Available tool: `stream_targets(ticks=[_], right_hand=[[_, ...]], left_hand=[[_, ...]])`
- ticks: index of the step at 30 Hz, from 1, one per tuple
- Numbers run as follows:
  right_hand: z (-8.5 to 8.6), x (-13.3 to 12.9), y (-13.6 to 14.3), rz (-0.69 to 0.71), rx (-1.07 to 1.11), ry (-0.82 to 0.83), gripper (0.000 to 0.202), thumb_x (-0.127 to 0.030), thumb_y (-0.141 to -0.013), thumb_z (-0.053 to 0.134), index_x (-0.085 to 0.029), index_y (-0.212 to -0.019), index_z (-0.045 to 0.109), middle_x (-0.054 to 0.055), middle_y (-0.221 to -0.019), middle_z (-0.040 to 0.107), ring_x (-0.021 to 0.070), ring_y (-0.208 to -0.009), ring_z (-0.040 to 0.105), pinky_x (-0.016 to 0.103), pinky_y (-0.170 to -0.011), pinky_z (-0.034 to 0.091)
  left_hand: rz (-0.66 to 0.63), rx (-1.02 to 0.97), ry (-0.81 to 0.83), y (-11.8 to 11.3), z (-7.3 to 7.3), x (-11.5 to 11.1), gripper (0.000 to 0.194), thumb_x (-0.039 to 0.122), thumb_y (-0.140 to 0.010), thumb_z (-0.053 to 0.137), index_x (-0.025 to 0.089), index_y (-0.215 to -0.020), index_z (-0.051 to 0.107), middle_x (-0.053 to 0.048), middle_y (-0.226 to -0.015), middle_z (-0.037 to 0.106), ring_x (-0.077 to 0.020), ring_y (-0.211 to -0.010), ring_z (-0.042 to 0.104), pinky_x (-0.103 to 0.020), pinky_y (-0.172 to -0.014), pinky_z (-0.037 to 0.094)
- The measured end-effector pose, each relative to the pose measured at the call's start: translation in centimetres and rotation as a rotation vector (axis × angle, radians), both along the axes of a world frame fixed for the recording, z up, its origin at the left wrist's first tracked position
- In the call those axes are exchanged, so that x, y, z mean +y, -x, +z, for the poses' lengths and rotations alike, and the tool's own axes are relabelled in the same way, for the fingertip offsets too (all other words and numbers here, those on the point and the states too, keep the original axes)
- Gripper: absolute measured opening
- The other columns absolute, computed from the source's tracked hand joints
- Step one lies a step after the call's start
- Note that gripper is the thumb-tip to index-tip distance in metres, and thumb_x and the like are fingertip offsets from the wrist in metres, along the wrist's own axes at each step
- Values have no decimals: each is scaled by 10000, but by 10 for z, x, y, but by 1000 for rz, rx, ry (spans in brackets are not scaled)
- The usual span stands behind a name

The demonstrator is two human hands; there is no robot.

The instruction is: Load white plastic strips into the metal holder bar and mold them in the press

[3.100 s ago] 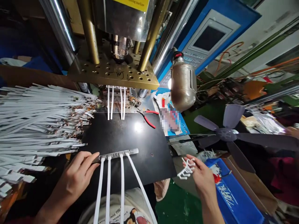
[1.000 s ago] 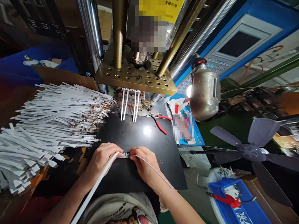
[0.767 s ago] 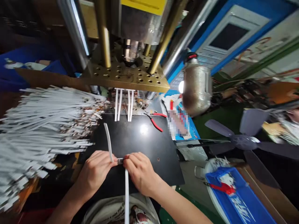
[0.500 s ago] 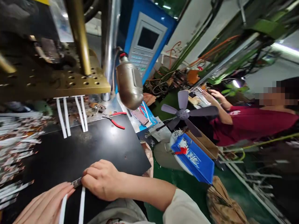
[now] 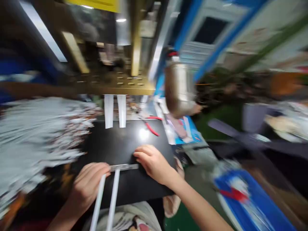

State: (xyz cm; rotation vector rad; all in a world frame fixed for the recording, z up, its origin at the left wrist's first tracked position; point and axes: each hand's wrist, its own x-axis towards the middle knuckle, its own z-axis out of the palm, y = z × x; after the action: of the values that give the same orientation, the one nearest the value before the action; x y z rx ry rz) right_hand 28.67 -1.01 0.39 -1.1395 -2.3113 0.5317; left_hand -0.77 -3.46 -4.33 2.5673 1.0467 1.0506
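My left hand is closed on the left end of a thin metal strip above the front of the black table. Two white strips run down from this metal piece towards my lap. Just beyond its right end is my right hand, fingers curled together; whether anything is between them is too blurred to tell. Pliers with red handles lie at the table's back edge. Under the brass-coloured machine plate, more white strips hang over the far edge.
A large pile of white strips lies left. A metal cylinder hangs at the machine's right side. Further right are a fan and a blue tray with white pieces and a red item.
The view has swung left, and the other person is out of frame. My right hand has come off the metal strip, leaving its right end exposed; my left hand still holds it.
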Motion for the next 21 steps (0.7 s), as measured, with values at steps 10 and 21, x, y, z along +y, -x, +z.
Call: stream_targets(ticks=[10,21], right_hand=[[15,87,167,433,-343,-37,86,-218,-956,590,-136,-944,613,63,-896,644,197,-811,613,296,-763,460],[7,66,96,41,-713,-263,115,-56,-849,547,-125,-835,638,118,-796,597,251,-732,563,348,-629,428]], left_hand=[[435,482,-7,72,51,23,203,94,-946,471,166,-1020,645,-90,-1028,644,-236,-964,589,-381,-823,440],[322,139,-33,84,74,74,96,137,-973,512,184,-960,594,-12,-886,661,-159,-826,622,-319,-796,455]])
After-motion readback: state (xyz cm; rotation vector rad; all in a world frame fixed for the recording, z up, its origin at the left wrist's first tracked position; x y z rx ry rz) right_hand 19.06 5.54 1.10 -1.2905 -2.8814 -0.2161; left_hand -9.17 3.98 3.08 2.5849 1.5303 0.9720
